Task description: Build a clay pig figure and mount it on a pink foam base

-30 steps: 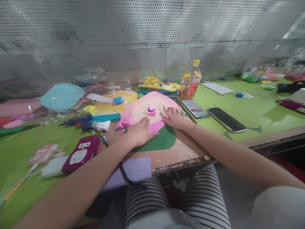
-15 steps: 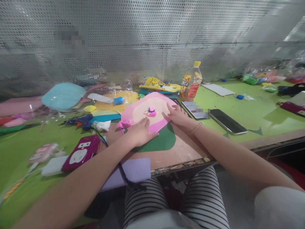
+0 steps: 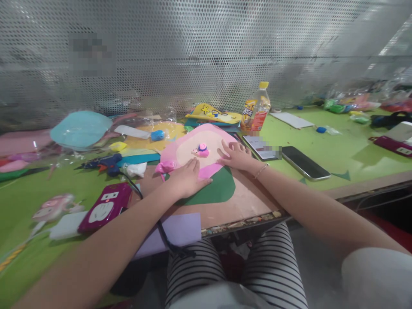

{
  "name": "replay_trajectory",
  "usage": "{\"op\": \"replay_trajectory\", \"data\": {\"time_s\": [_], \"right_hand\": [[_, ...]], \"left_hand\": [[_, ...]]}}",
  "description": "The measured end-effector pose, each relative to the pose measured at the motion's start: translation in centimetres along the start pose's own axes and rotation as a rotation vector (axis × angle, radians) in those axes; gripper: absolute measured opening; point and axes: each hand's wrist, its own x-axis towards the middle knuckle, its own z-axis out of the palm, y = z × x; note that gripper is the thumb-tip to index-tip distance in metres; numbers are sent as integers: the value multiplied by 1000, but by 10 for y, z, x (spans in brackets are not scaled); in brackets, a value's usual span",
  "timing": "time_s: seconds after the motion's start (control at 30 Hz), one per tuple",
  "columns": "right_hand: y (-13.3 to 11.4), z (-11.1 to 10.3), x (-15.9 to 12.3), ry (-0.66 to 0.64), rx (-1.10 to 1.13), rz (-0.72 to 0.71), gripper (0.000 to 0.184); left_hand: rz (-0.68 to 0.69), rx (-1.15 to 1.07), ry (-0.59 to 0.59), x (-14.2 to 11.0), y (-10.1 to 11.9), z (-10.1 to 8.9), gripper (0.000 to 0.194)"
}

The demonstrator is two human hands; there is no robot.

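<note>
- The small pink snail figure [image 3: 201, 150], with a pink-and-blue shell, lies between the two hands, just beyond the left fingertips and near the right thumb, touched by neither hand
- It sits on the cream panel [image 3: 186, 148] of a pink-bordered sheet [image 3: 168, 151], which reaches under both hands
- The left hand [image 3: 184, 179] lies flat and unclosed, its fingers extended close together over the near edge of the sheet, its thumb out sideways over the dark green sheet [image 3: 215, 189] underneath; it grips nothing
- The right hand [image 3: 237, 156] is spread wide, palm down, thumb and fingers apart over the sheet's right edge, with nothing in its grasp; how hard either hand presses cannot be told
- Just beside the left hand, on its outer side, is a pink wrapped bundle [image 3: 165, 166]; farther out lies a dark blue glue gun [image 3: 109, 164]
- Just right of the right hand lies a phone with a lit screen [image 3: 256, 145], then a dark-screened smartphone [image 3: 305, 162]
</note>
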Motion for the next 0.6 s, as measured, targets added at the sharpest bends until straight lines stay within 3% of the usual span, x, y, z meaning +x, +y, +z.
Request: {"op": "replay_trajectory", "data": {"time_s": [0.4,0.6], "right_hand": [[-7,-5,2,-72,65,31,95],[-2,-13,3,-78,127,47,82]], "left_hand": [[-33,7,-9,0,0,1,87],[-4,18,-13,0,-3,1,89]]}}
